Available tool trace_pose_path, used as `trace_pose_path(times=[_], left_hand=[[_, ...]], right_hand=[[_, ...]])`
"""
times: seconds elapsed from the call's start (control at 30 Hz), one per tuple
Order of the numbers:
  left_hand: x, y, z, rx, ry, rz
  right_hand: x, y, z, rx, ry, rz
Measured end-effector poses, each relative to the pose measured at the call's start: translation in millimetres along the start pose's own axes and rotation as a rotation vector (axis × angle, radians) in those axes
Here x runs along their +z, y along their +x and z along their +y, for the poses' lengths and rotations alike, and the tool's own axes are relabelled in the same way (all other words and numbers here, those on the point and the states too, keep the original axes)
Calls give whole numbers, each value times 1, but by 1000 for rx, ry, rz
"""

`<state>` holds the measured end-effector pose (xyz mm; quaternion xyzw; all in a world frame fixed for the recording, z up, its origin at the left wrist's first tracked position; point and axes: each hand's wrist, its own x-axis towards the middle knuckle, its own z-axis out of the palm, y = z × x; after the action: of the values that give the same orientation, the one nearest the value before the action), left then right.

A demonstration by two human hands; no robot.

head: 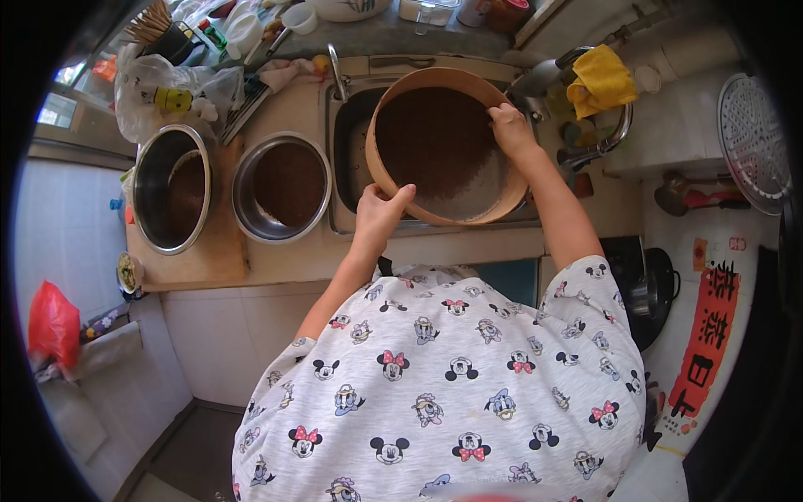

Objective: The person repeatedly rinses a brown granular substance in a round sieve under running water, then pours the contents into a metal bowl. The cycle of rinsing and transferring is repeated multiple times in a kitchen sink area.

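Both hands grip a round sieve with a wooden rim [384, 168] above the steel sink [346, 128]. My left hand [381, 210] holds the rim at its near left, thumb on top. On the far right side of the rim, my right hand [513, 128] pinches the edge. A layer of small dark reddish-brown grains [433, 135] covers most of the mesh [480, 197], which shows bare at the near right. To the left stands a steel bowl [240, 210] with similar grains in it. Farther left, a deeper steel pot [150, 169] also has some at its bottom.
The pot stands on a wooden cutting board [219, 260]. Behind it lie plastic bags [141, 113] and a holder with chopsticks [149, 25]. A small faucet [337, 69] rises at the sink's back left. A yellow cloth [600, 81] hangs over a curved metal pipe at the right.
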<state>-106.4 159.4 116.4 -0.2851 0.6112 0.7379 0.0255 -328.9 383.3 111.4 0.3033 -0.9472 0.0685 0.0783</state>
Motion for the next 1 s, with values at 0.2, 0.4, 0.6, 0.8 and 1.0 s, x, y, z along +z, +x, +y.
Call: trace_pose_path(times=[0.2,0.4,0.6,0.8,1.0], left_hand=[[-1,1,-1,16,5,5],[-2,0,1,-16,-3,-34],[-5,-1,2,-11,7,-68],[-4,0,2,10,-49,-1],[-12,-3,6,-46,9,-49]], right_hand=[[4,0,3,-18,-5,13],[1,1,-3,-15,-98,-12],[-2,3,-9,-11,-171,6],[-4,7,-10,33,194,255],[-60,5,-15,344,695,404]])
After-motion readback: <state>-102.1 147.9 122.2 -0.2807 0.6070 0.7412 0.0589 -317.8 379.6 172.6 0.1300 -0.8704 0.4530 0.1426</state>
